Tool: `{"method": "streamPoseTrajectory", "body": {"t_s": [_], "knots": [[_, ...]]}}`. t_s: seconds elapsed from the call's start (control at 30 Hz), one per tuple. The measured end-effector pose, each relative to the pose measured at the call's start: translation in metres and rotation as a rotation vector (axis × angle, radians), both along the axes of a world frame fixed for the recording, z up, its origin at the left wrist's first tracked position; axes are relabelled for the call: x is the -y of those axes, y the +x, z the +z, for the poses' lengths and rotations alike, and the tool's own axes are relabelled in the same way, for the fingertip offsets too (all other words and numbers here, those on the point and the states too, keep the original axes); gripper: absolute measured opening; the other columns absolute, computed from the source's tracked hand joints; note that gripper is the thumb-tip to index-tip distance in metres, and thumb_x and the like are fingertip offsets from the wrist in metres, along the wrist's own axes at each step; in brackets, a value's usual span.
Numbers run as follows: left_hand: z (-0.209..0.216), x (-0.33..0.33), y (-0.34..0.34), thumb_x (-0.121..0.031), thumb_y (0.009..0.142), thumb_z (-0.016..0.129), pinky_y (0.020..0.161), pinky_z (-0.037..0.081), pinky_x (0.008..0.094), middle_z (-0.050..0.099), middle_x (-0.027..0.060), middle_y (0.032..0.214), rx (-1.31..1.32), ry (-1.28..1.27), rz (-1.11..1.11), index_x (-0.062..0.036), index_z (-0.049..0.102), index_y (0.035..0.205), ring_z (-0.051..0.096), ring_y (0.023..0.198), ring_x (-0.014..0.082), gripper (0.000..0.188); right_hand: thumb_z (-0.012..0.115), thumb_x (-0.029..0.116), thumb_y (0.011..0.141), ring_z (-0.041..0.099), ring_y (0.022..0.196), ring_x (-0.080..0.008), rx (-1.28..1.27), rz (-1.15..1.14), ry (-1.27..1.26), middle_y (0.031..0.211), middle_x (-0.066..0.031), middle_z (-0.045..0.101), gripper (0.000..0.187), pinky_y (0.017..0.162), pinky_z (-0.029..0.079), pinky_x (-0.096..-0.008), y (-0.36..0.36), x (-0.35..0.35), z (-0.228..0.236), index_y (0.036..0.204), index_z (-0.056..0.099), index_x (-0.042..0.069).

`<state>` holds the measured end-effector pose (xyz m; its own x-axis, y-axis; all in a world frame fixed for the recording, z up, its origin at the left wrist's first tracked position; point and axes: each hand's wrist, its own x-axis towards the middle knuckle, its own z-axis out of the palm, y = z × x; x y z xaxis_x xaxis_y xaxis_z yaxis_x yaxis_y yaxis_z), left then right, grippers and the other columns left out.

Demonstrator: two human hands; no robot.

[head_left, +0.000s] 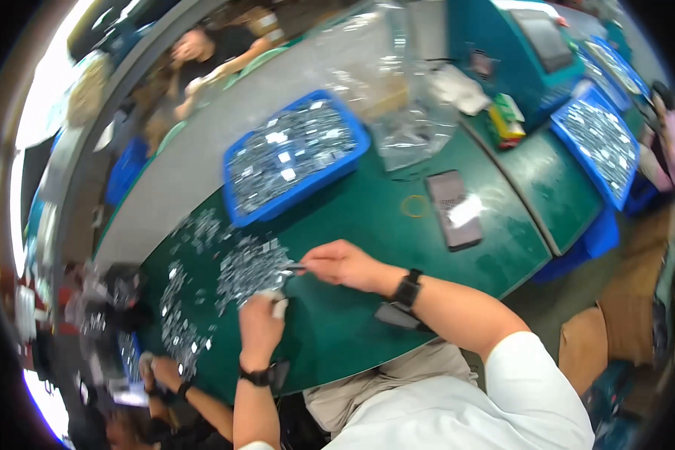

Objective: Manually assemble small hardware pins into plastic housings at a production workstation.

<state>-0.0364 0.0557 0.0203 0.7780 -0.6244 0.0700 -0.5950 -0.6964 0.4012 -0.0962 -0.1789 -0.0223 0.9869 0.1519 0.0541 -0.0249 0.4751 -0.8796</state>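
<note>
Head camera is my only view, and it puts the heap of small shiny pieces (251,268) left of centre on the green tabletop (337,217), just beyond the left hand. Scatter looks to me like the main risk: a knuckle or wrist dragged across the heap could push some into the loose strip of pieces (187,341) farther left, near a co-worker's hands (166,373) at lower left. A weak pinch could let the thin dark piece (297,268) slip, and I would struggle to spot it against that glitter. The blue bin (296,190), above the heap and full of similar bits, seems near enough to be bumped.

As for pose, the right hand (341,264) reaches leftward, its forearm slanting in from the lower right past a black watch (408,288); its fingertips are closed on that thin piece at the heap's edge. The left hand (259,326) points up the frame, forearm nearly vertical, fingers curled, something white (279,307) by the fingertips; whether it grips anything, I cannot tell
</note>
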Motion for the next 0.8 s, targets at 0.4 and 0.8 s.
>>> {"method": "streamPoseTrajectory", "body": {"t_s": [0.4,0.8], "knots": [[-0.016,0.039,0.032,-0.013,0.099,0.057,0.075,0.046,0.0249,0.061,0.0027,0.104,-0.841,-1.193,0.084,0.0002,0.06,0.123,0.054,0.084,0.0104,0.027,0.061,0.018,0.094,0.053,0.064,-0.0065,0.172,-0.362,-0.292,0.072,-0.0012,0.066,0.019,0.059,0.045,-0.028,0.006,0.001,-0.002,0.092,0.072,0.002],[-0.017,0.037,0.027,-0.009,0.099,0.055,0.074,0.047,0.026,0.063,0.0047,0.088,-0.717,-0.952,0.135,-0.0004,0.069,0.109,0.057,0.077,0.0119,0.019,0.061,0.017,0.099,0.052,0.069,-0.0061,-0.051,-0.128,-0.269,0.077,0.0007,0.06,0.019,0.062,0.044,-0.0228,0.007,0.021,-0.002,0.103,0.068,-0.001]]}}
